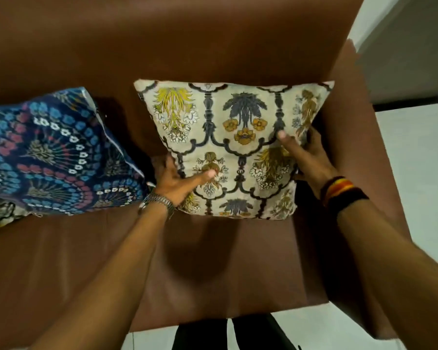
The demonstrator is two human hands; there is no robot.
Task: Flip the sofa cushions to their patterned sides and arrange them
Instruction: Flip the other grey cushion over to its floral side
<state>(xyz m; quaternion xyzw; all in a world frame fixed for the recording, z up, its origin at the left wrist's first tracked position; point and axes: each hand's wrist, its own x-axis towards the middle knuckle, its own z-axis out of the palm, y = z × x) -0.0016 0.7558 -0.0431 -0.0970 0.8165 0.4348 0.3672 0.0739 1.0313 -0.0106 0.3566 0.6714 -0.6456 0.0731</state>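
- Cream cushion (235, 147), floral print in yellow, grey and ochre facing up, stands propped against the backrest of the brown sofa (213, 41), at the end by the sofa's armrest (349, 152).
- Left hand (180, 180) grips its lower left edge: thumb lies on the patterned face, the other fingers wrap behind the edge, out of sight.
- Right hand (306, 152) clamps the right edge the same way, thumb on the print, fingers tucked behind.
- Metal watch (157, 202) on the left wrist; striped dark band (341, 190) with red and yellow on the right wrist.
- Blue cushion (51, 157), patterned side up with blue, pink and white flower rings, leans tilted on the seat just beside the cream one; whether they touch can't be told.
- White tiled floor (415, 160) shows past the armrest.
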